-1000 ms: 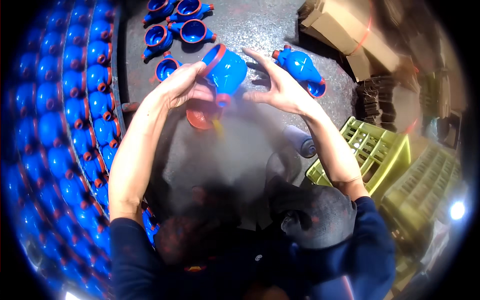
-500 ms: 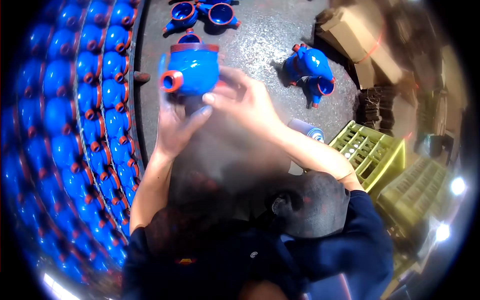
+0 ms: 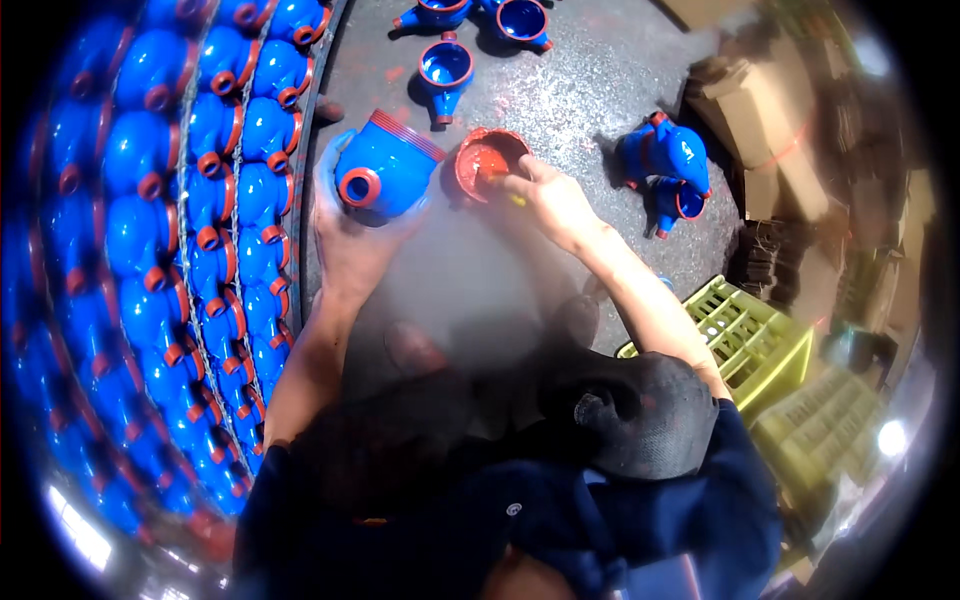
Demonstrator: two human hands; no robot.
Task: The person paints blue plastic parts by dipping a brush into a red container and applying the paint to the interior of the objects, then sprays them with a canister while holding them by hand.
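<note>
My left hand (image 3: pixel 350 245) is wrapped round a blue-painted metal housing (image 3: pixel 395 165), which looks like a water meter body. The housing is tilted, its red threaded rim up and to the right, a red-ringed side port facing me. To its right is a small red bowl (image 3: pixel 504 146) with bright red paint (image 3: pixel 484 162) inside. The fingers of my right hand (image 3: pixel 555 205) are pinched together at the bowl's near right edge. A bit of yellow shows by the fingertips, but what they hold is too small to make out.
Rows of blue housings (image 3: pixel 140 150) with red rims fill the left side. Several more stand on the grey floor (image 3: pixel 590 60), such as an open one (image 3: pixel 445 68) ahead and a stacked group (image 3: pixel 680 150) at right. Yellow-green crates (image 3: pixel 790 350) and cardboard (image 3: pixel 760 110) lie at the right.
My right hand has left the housing and moved right to the red bowl, which has come into sight. The housing has tilted in my left hand. The whole view has shifted.
</note>
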